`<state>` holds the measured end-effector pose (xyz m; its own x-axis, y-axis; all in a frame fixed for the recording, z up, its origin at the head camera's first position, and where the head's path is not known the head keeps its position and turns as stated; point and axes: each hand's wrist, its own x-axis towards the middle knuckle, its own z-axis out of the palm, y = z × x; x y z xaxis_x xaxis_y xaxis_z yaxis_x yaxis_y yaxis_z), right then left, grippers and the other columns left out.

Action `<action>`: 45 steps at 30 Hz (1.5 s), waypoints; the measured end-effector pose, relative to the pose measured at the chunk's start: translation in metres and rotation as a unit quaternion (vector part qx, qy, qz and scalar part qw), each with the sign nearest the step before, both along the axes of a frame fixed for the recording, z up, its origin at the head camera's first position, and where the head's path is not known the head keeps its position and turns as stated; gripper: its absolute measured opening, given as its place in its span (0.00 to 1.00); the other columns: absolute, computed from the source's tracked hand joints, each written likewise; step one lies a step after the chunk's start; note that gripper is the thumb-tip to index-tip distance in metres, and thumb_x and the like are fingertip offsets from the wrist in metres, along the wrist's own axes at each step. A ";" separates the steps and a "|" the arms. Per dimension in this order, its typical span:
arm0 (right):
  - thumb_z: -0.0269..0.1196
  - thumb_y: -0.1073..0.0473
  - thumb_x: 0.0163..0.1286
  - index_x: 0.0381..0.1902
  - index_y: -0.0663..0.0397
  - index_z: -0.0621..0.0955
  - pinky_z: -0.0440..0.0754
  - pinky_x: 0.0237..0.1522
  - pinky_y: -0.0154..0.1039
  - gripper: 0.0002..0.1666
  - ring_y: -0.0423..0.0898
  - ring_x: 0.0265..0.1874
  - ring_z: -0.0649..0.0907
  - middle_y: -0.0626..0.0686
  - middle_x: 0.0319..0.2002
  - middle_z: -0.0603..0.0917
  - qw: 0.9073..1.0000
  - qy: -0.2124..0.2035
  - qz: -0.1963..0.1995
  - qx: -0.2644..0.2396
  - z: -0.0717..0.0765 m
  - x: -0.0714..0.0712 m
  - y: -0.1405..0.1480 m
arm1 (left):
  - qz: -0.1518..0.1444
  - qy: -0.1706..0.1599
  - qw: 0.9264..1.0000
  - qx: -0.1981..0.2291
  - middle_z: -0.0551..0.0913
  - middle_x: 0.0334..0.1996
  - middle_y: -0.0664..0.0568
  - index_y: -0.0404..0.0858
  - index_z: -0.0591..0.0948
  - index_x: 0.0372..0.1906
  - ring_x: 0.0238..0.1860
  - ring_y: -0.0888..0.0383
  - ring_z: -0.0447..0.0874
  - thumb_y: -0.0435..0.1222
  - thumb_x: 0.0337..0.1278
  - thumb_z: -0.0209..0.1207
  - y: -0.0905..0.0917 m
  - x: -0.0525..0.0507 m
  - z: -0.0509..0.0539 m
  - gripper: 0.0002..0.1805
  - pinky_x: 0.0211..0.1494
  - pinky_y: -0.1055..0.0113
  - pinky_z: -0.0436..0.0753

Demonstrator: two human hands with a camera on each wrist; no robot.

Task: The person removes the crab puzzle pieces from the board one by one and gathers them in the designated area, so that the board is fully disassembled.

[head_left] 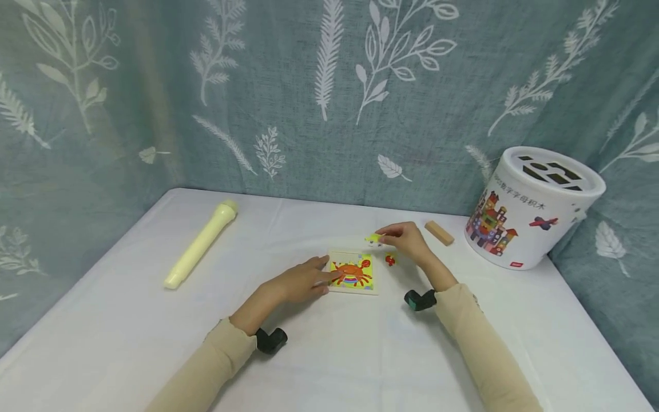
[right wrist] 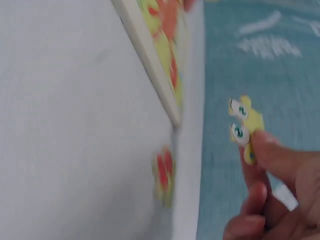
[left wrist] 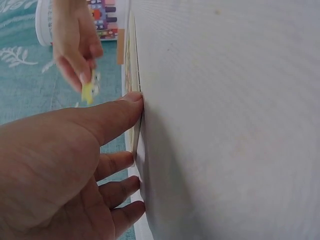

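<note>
A square wooden crab puzzle [head_left: 352,272] lies on the white table. The left hand [head_left: 301,281] rests at its left side with fingers spread, one finger reaching over the crab; in the left wrist view the thumb of this hand [left wrist: 65,150] touches the frame's edge. Above the table, just beyond the puzzle's top right corner, the right hand [head_left: 407,241] pinches a yellow piece [right wrist: 254,121] with two printed eyes between thumb and finger. A loose yellow-and-red piece [head_left: 390,260] lies right of the puzzle, under the right hand.
A pale yellow stick with a rounded head [head_left: 202,245] lies at the left. Near the back right are a small wooden block [head_left: 439,233] and a large white bucket [head_left: 532,209] with holes in its lid. A patterned green curtain [head_left: 288,103] hangs behind.
</note>
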<state>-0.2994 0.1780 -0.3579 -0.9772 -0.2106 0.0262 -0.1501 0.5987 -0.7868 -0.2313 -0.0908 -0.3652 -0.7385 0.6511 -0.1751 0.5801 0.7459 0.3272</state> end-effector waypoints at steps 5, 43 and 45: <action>0.60 0.58 0.64 0.49 0.62 0.81 0.70 0.46 0.38 0.18 0.52 0.49 0.74 0.63 0.50 0.78 0.997 -0.022 -0.080 0.002 0.001 0.003 0.040 | -0.017 0.015 1.000 0.006 0.54 0.69 0.34 0.46 0.66 0.66 0.70 0.39 0.52 0.39 0.65 0.51 -0.001 0.000 -0.001 0.25 0.68 0.46 0.59; 0.61 0.62 0.61 0.44 0.61 0.82 0.69 0.25 0.33 0.14 0.43 0.26 0.70 0.53 0.30 0.77 0.993 -0.030 0.017 0.113 -0.002 0.006 0.022 | -0.002 -0.001 0.999 0.034 0.53 0.69 0.33 0.46 0.67 0.65 0.69 0.35 0.50 0.37 0.65 0.51 0.000 0.001 -0.003 0.24 0.63 0.37 0.60; 0.61 0.63 0.61 0.45 0.59 0.82 0.69 0.24 0.32 0.14 0.43 0.25 0.70 0.53 0.30 0.77 0.989 -0.014 0.064 0.129 0.000 0.006 0.008 | -0.001 0.000 0.999 0.032 0.53 0.69 0.33 0.47 0.67 0.65 0.69 0.35 0.51 0.38 0.65 0.50 0.000 0.001 -0.003 0.24 0.63 0.38 0.60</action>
